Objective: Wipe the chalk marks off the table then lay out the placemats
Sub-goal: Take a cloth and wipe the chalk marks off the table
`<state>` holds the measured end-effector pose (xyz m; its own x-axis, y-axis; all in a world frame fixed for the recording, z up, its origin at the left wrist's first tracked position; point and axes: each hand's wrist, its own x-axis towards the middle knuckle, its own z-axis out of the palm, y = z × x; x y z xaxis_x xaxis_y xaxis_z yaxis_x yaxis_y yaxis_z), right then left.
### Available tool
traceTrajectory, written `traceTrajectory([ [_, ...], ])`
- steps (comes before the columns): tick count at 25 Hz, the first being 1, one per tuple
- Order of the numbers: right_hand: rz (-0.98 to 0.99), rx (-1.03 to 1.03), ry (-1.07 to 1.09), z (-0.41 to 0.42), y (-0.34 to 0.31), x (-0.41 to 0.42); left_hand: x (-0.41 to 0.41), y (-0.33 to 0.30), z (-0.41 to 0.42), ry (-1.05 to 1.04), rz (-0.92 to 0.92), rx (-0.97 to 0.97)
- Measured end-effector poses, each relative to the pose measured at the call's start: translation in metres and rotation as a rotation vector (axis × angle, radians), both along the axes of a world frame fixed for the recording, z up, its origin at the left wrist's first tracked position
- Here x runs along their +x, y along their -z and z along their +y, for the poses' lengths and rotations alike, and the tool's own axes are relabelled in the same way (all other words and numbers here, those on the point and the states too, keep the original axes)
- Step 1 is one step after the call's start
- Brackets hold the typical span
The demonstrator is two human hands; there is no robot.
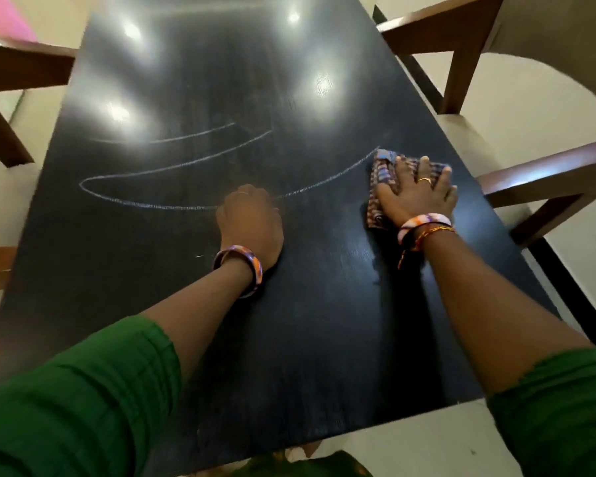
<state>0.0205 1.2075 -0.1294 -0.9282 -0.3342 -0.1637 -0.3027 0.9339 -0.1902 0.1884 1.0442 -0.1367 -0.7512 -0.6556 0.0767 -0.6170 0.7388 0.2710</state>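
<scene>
While the left hand [250, 223] rests curled on the dark table [193, 80], holding nothing visible, the right hand [415, 194] presses spread fingers flat on the checked cloth [381, 166] at the chalk line's [145, 204] right end. Soft and limp, the cloth probably bunches; palm pressure suits it.

The dark rectangular wooden table [186, 339] is carrying white curved chalk marks [145, 201] mid-surface; the checked cloth [381, 173] is lying at their right end, brown wooden chairs [461, 46] flanking both sides.

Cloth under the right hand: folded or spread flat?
Bunched: the cloth shows folds and creases under the flat right hand.
</scene>
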Motion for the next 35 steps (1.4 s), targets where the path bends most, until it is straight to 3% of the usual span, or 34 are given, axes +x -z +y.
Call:
traceTrajectory([
  [4, 0.001, -0.066, -0.449, -0.069, 0.000, 0.059, -0.001, -0.002, 0.000, -0.014, -0.020, -0.002],
  [6, -0.019, -0.069, -0.575, -0.082, 0.001, 0.064, 0.000, -0.003, 0.002, -0.033, -0.034, -0.004],
  [8, -0.020, -0.062, -0.531, -0.074, -0.002, 0.029, 0.000, -0.005, 0.003, -0.038, -0.037, -0.018],
  [12, -0.064, -0.010, -0.236, -0.023, -0.004, -0.068, -0.001, -0.005, 0.004, -0.045, -0.051, -0.016],
  [15, -0.090, -0.011, -0.146, -0.018, -0.007, -0.081, -0.003, -0.005, 0.004, -0.055, -0.066, -0.030],
  [17, -0.043, -0.027, -0.238, -0.041, -0.005, -0.050, -0.004, -0.005, 0.003, -0.059, -0.066, -0.020],
  [21, 0.007, -0.073, -0.624, -0.092, 0.001, 0.044, -0.005, -0.005, 0.005, -0.068, -0.058, -0.025],
  [23, -0.023, -0.072, -0.679, -0.105, -0.001, 0.039, -0.005, -0.005, 0.006, -0.075, -0.059, -0.028],
  [30, -0.076, -0.036, -0.218, -0.052, -0.003, -0.123, -0.004, -0.006, 0.006, -0.079, -0.073, -0.012],
  [33, -0.044, -0.037, -0.096, -0.035, -0.007, -0.118, -0.005, -0.006, 0.004, -0.074, -0.072, -0.001],
  [35, -0.030, -0.071, -0.141, -0.049, -0.008, -0.084, -0.005, -0.006, 0.003, -0.072, -0.068, 0.002],
])
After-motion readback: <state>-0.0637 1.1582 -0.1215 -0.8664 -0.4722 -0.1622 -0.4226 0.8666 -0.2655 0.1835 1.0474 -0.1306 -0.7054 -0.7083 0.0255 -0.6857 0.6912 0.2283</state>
